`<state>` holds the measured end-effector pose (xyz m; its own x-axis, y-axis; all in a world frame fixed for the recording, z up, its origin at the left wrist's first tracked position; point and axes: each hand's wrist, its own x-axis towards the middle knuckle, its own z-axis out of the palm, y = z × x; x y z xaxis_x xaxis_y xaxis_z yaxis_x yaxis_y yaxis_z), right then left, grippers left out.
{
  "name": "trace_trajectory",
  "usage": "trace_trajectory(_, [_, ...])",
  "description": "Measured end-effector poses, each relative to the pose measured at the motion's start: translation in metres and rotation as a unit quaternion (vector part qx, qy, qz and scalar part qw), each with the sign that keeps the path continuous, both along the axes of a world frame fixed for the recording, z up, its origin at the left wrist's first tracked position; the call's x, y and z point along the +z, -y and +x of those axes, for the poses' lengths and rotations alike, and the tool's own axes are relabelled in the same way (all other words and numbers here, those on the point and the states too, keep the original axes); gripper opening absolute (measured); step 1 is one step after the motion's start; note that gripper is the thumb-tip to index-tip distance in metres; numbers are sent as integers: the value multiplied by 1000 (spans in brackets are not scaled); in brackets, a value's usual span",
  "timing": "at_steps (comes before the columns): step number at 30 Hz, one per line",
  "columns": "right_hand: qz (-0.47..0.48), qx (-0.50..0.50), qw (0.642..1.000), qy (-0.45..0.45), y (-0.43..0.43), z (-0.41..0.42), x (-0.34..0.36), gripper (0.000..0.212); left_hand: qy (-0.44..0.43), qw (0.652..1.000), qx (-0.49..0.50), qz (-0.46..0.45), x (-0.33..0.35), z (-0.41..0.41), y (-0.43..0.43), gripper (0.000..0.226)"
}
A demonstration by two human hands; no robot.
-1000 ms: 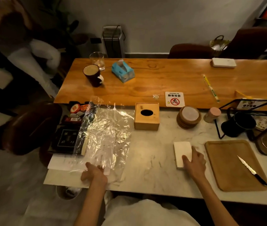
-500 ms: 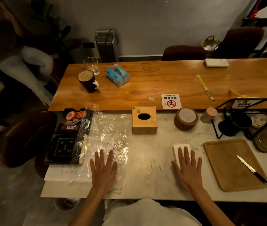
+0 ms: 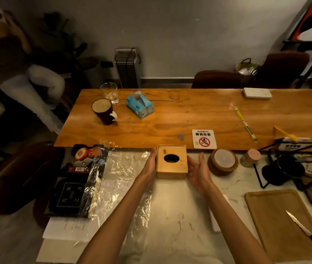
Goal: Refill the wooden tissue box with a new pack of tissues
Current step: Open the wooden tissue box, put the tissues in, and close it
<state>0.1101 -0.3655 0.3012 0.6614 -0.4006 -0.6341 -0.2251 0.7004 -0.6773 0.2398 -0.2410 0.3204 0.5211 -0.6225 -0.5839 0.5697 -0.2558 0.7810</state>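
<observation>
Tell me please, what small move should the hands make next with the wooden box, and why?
Probably press both palms against the wooden tissue box and draw it nearer. The left hand lies along its left side and the right hand is open beside its right side, neither gripping yet; the white tissue stack lies by the right forearm.

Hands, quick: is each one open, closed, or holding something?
Left hand: open, fingers straight, at the left side of the wooden tissue box.
Right hand: open, palm facing the box's right side, holding nothing.
</observation>
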Motion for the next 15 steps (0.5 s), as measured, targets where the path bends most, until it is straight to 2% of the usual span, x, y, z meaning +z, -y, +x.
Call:
trace_trajectory(3, [-8,9,1000,-9,-13,-19,4,75,-20,1000,-7,-20,2,-23,-14,52])
trace_trajectory(8, [30,-4,1000,-8,-51,-90,0,70,35,998,-49,-8,-20,-80,-70,50])
trace_trajectory(11, [57,-7,998,0,-75,-130,-7,66,23,999,-35,-13,-30,-113,-95,47])
trace_trajectory(15, [57,-3,998,20,-87,-155,-10,58,57,998,-23,-5,-42,-131,-114,41])
